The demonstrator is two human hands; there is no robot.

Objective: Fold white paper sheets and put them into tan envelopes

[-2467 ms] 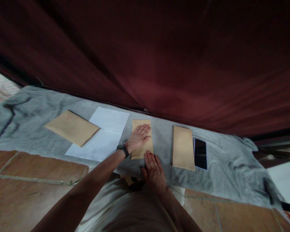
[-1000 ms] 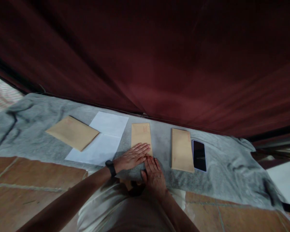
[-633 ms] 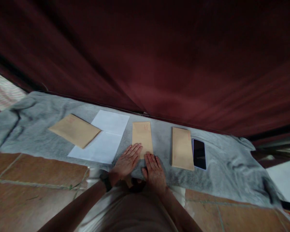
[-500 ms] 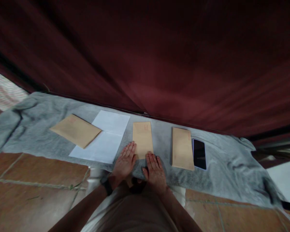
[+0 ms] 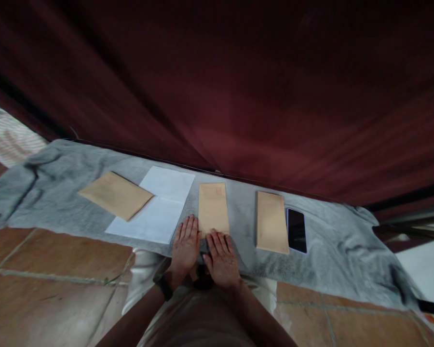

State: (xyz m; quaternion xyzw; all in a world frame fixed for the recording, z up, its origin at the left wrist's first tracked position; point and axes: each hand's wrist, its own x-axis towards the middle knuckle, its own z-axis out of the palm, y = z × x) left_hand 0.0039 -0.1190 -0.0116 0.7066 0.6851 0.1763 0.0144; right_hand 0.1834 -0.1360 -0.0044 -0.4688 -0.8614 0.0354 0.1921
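Note:
A brown paper envelope [image 5: 213, 207] lies flat in front of me on a grey cloth, with small reddish print near its far right corner. My left hand [image 5: 186, 243] rests palm down at its near left corner, fingers stretched out. Across the near edge of the envelope lie the fingertips of my right hand [image 5: 222, 258], flat and extended. Neither hand grips anything. To the left, white sheets of paper [image 5: 162, 209] lie partly under more brown envelopes [image 5: 115, 195]. A neat stack of brown envelopes [image 5: 272, 222] sits to the right.
A phone [image 5: 297, 230] with a dark screen lies beside the right stack. The grey cloth [image 5: 332, 250] covers a long narrow surface. Behind it hangs a dark red curtain [image 5: 238, 106]. Tiled floor [image 5: 58, 299] shows below the near edge.
My right hand has slid left and slightly nearer, along the envelope's near edge. My left hand has shifted a little left and towards me.

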